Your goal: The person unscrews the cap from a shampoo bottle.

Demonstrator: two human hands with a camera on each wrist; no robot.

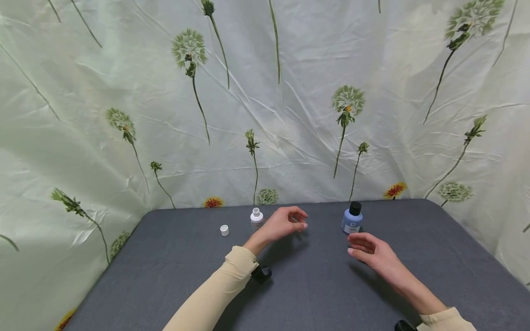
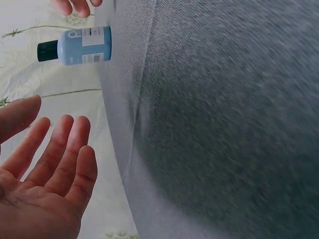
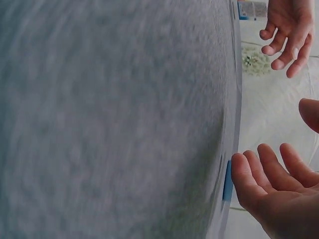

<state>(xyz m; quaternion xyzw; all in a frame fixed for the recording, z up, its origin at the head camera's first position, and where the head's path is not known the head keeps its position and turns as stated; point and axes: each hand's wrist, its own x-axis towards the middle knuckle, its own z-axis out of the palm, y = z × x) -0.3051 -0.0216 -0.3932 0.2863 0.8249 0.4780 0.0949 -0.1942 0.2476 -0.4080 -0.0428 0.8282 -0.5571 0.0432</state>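
Note:
A blue bottle [image 1: 351, 222] with a black cap [image 1: 355, 208] stands upright toward the back right of the table. Just in front of it my right hand [image 1: 374, 252] hovers with relaxed, slightly bent fingers and nothing in them. My left hand [image 1: 283, 222] is in the air right of a small white bottle [image 1: 256, 216], whose neck shows without a cap; the hand partly covers that bottle. In the left wrist view, the left hand [image 2: 52, 174] has spread fingers, with the blue bottle [image 2: 84, 46] beyond them. A white cap [image 1: 225, 230] sits on the table left of the white bottle.
The dark grey table [image 1: 165, 276] ends at the back against a pale cloth [image 1: 290, 115] printed with dandelions. Each wrist wears a black device; the left one [image 1: 262, 274] shows below the cream sleeve [image 1: 223, 285].

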